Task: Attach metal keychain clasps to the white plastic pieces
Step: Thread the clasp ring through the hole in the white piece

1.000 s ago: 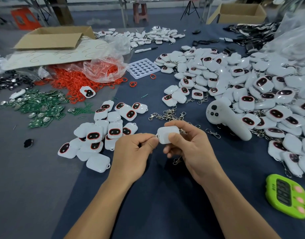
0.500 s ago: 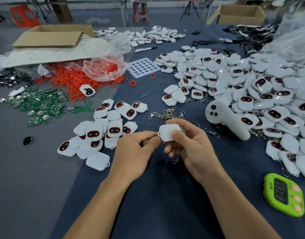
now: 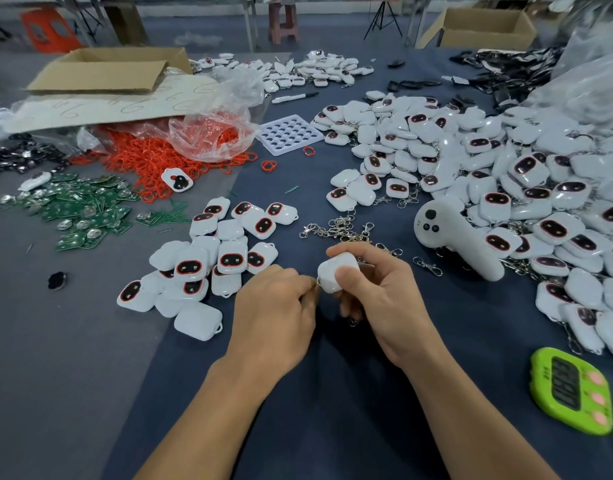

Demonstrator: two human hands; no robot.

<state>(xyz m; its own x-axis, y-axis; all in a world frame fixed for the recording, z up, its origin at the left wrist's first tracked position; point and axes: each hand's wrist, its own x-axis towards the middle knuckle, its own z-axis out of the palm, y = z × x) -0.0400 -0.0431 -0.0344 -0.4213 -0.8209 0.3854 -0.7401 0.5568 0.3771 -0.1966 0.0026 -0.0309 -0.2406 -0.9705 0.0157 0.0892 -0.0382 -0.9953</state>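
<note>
the right hand (image 3: 377, 296) grips a white plastic piece (image 3: 336, 271) just above the table, loop corner turned leftward so the left hand (image 3: 274, 306) can pinch a metal clasp (image 3: 317, 282) onto it.

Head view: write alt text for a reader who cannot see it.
The right hand grips a white piece while the left hand pinches a clasp at its corner. Loose clasps, heaps of white pieces and a green timer lie on the table.

Even, soft overhead light; wide-angle bending and blur toward the edges.
</note>
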